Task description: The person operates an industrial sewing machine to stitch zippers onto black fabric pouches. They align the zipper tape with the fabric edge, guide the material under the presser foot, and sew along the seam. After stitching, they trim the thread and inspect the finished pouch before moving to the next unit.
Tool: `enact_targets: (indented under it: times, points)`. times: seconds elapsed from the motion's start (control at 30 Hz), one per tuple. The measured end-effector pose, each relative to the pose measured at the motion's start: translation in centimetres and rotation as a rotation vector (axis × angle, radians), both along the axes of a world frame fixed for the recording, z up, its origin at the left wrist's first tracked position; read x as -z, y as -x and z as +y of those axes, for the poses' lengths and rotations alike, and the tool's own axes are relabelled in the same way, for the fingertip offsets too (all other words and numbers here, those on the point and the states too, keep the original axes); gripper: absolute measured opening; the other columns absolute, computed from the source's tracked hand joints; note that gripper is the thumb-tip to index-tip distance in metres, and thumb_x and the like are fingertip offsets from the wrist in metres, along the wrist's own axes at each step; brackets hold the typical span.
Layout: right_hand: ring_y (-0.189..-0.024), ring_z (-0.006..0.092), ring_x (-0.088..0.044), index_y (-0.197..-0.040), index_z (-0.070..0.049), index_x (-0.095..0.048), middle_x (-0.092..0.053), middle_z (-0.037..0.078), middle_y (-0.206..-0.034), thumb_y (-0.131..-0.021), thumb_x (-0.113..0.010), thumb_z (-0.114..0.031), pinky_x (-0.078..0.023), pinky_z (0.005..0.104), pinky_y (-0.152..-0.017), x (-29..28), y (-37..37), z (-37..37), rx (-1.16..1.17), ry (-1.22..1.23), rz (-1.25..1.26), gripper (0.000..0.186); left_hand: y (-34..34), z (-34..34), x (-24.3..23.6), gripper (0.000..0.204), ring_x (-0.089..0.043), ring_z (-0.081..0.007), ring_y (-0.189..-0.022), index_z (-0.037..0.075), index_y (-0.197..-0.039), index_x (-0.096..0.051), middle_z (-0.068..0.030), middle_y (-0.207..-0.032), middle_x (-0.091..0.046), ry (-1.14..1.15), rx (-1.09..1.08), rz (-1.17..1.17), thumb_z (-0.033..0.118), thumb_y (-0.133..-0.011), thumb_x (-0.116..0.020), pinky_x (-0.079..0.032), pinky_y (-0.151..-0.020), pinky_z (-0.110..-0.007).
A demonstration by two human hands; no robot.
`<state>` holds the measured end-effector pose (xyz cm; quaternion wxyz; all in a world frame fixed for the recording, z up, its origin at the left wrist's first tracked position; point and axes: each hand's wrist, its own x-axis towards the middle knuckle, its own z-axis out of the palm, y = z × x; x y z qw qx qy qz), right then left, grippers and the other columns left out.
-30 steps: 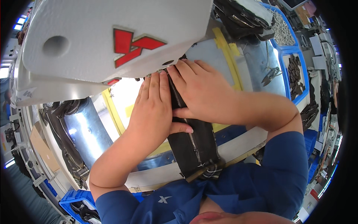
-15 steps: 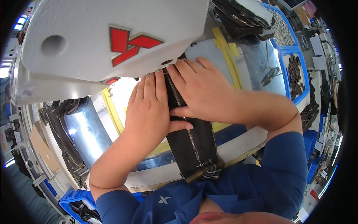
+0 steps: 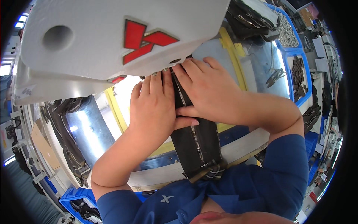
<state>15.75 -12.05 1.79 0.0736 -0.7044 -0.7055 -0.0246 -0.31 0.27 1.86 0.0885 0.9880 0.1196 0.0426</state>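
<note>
A long black fabric strip (image 3: pixel 195 147) with a metal zipper runs away from my body under the white sewing machine head (image 3: pixel 89 48), which bears a red emblem. My left hand (image 3: pixel 153 102) lies open on the strip's left side, fingertips at the machine's lower edge, thumb stretched across the zipper. My right hand (image 3: pixel 209 91) is open on the right side, fingers angled up beside the zipper, thumb over the strip just above my left thumb. The needle area and the far end of the strip are hidden by the machine head.
Dark zippered pieces lie at the back right (image 3: pixel 246 20) and left (image 3: pixel 65 138). Blue trays hold metal parts (image 3: pixel 286 31) and dark pieces (image 3: pixel 298 76), near scissors (image 3: pixel 275 77). Yellow strips (image 3: pixel 242 74) line the worktable. A blue crate (image 3: pixel 69 199) sits low at left.
The whole view has shifted a little, with machine, strip and hands appearing slightly farther right. Both hands stay flat on the strip in much the same places beside the zipper.
</note>
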Motion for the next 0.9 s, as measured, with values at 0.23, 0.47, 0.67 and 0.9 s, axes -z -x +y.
enact_targets:
  times: [0.23, 0.47, 0.67, 0.9]
  points:
    - [-0.11, 0.0282, -0.062, -0.136, 0.014, -0.057, -0.063, 0.018, -0.118, -0.08, -0.076, -0.06, -0.046, 0.0408, -0.096, -0.14, -0.07, 0.04, 0.003, -0.003, 0.006, 0.094, -0.15, 0.08, -0.12, 0.135, -0.057, -0.0429, -0.131, -0.013, -0.149, -0.047, -0.0292, -0.141, -0.056, -0.008, -0.003, 0.009, 0.079, -0.056, -0.081, -0.046, -0.11, -0.049]
    - [-0.11, 0.0285, -0.063, -0.137, 0.014, -0.057, -0.063, 0.018, -0.119, -0.081, -0.075, -0.059, -0.046, 0.0408, -0.098, -0.01, -0.08, 0.19, 0.006, 0.02, 0.003, 0.094, -0.13, 0.13, 0.17, 0.135, -0.058, -0.0431, -0.13, -0.013, -0.148, -0.048, -0.029, -0.139, -0.057, -0.018, 0.004, 0.0, 0.08, -0.056, -0.08, -0.047, -0.109, -0.05]
    - [-0.111, 0.0282, -0.063, -0.137, 0.013, -0.058, -0.064, 0.017, -0.118, -0.082, -0.076, -0.06, -0.044, 0.0395, -0.099, -0.1, -0.14, 0.05, -0.004, 0.003, 0.057, 0.093, 0.03, 0.54, -0.47, 0.127, -0.058, -0.0434, -0.13, -0.009, -0.146, -0.051, -0.027, -0.142, -0.056, 0.055, -0.006, -0.002, 0.075, -0.057, -0.084, -0.047, -0.109, -0.05]
    - [-0.116, 0.0289, -0.062, -0.133, 0.011, -0.062, -0.064, 0.018, -0.122, -0.083, -0.077, -0.059, -0.043, 0.0407, -0.101, -0.12, -0.56, -0.23, -0.04, -0.022, 0.034, 0.087, 0.19, 0.63, -0.36, 0.117, -0.058, -0.0391, -0.122, -0.001, -0.146, -0.054, -0.0203, -0.136, -0.057, 0.046, 0.009, -0.059, 0.066, -0.058, -0.09, -0.044, -0.107, -0.048]
